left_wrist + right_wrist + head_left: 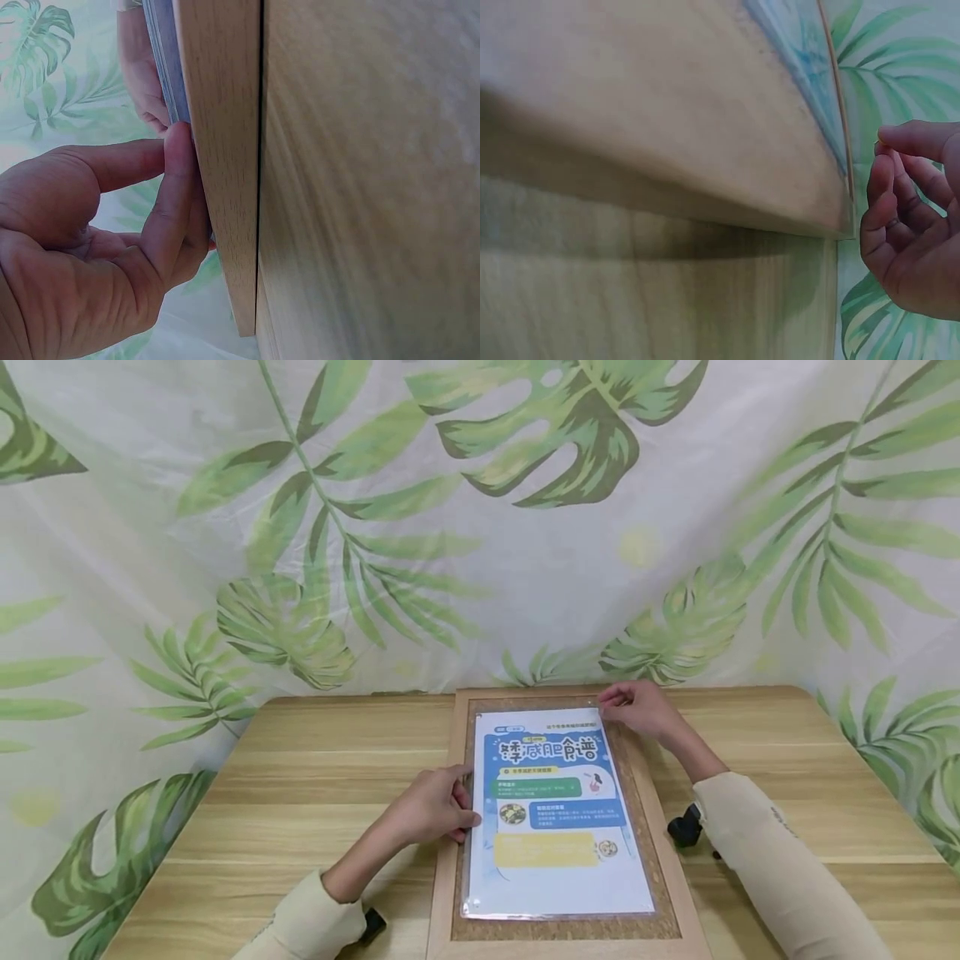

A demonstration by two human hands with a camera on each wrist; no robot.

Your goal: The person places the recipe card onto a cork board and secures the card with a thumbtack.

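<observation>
A laminated printed sheet (555,881) with blue, green and yellow blocks and Chinese characters lies on a wood-framed cork board (566,930). My left hand (435,807) rests at its left edge, thumb and index fingertip touching the edge apart from each other. In the left wrist view, those fingertips sit beside the board's wooden side. My right hand (647,710) is at the sheet's top right corner. Its thumb and fingertips (889,139) pinch a tiny pale thing, perhaps a pin, mostly hidden. Small clear dots, like pins, show at the sheet's left corners.
The board lies on a wood-grain table (352,752) with rounded back corners. Behind it hangs a leaf-patterned curtain (540,577) along the table's back edge. A dark device (684,827) is by the right wrist, another (372,927) by the left.
</observation>
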